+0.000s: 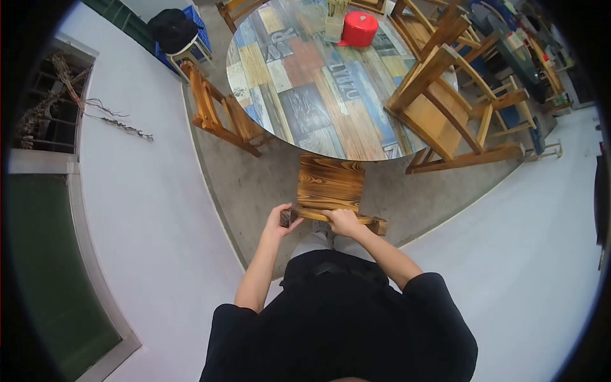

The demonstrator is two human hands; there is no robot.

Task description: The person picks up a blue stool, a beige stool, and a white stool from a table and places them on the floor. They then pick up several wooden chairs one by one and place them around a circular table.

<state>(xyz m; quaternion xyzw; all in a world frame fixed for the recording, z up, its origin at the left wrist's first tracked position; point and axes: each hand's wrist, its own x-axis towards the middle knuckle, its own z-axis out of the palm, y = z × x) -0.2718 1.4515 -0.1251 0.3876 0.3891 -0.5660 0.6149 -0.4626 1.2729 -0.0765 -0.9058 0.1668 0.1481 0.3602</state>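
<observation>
Both hands grip the top rail of a wooden chair (331,184) in the lower middle of the frame. The left hand (280,219) is closed round the rail's left end and the right hand (344,221) is wrapped over its middle, so the two sit a little apart. This chair has its seat pushed against the near edge of a round table (305,95), which fills the upper middle.

Grey concrete floor (254,178) lies under the table, bordered by a smooth pale floor (146,210) that curves down both sides of the frame.

Three chairs show plainly: the held one, a side chair (219,114) at the table's left, and a tilted chair (439,108) leaning on its right edge. More chairs crowd the upper right, too tangled to count. One red tub (359,28) stands on the far side of the tabletop.

The held chair is dark-grained, scorched-looking wood with flat slats. The tabletop is a patchwork of painted planks in blue, orange and cream, with faded lettering.
</observation>
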